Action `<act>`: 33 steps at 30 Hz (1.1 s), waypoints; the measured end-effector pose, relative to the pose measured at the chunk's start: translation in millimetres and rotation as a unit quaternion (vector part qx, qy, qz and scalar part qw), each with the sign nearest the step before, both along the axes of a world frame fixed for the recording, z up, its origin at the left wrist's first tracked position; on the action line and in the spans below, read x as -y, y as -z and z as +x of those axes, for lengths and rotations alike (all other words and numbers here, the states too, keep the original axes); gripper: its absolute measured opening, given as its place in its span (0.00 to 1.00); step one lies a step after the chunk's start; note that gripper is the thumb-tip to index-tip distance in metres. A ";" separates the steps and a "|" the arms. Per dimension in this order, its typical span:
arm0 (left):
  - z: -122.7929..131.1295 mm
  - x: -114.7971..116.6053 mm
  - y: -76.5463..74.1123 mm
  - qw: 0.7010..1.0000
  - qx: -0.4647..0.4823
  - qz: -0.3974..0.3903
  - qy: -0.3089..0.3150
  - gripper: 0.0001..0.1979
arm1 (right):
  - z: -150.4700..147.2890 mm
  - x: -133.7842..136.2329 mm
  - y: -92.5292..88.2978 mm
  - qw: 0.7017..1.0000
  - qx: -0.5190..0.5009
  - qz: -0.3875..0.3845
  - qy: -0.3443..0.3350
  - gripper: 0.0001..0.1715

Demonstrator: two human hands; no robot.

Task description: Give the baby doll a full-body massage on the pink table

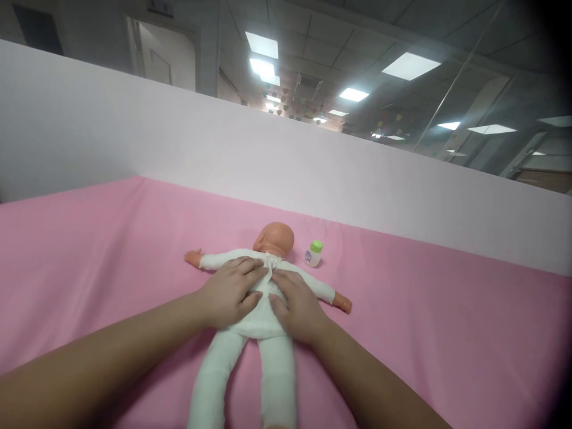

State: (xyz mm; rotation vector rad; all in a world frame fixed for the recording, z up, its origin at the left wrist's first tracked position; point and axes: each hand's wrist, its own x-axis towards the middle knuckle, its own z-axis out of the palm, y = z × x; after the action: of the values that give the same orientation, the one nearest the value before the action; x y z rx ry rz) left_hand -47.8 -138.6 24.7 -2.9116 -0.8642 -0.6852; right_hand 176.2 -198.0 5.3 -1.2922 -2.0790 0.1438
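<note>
A baby doll [273, 239] in a white suit lies face down on the pink sheet [111, 250], head away from me, arms spread, legs toward me. My left hand [232, 292] lies flat on the left side of its back, fingers stretched toward the middle. My right hand [297, 304] lies flat on the right side of its back, fingers pointing up to the neck. Neither hand holds anything; the fingertips meet near a gathered fold of cloth at the collar.
A small white bottle with a green cap [314, 253] stands upright on the sheet just right of the doll's head. A white partition wall [268, 149] runs behind the sheet. Ceiling lights show above it.
</note>
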 end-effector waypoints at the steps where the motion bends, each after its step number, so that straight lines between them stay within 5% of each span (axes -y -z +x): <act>1: 0.0 0.6 -0.1 1.000 -0.003 0.001 -0.003 0.26 | -0.3 0.0 0.7 1.000 -0.003 0.004 0.002 0.28; 8: -1.2 -0.2 5.1 1.000 -0.013 0.015 -0.012 0.28 | -2.3 -0.1 3.4 1.000 -0.001 0.023 0.020 0.35; 33: -2.5 -9.8 11.7 1.000 0.001 -0.014 0.001 0.30 | -0.4 -1.7 -1.7 0.999 0.006 -0.033 -0.003 0.36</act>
State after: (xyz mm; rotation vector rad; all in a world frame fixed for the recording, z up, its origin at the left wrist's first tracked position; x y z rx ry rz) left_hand -50.3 -128.8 13.0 -2.9366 -0.8798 -0.6832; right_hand 175.8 -196.4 7.0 -1.3287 -2.1043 0.2086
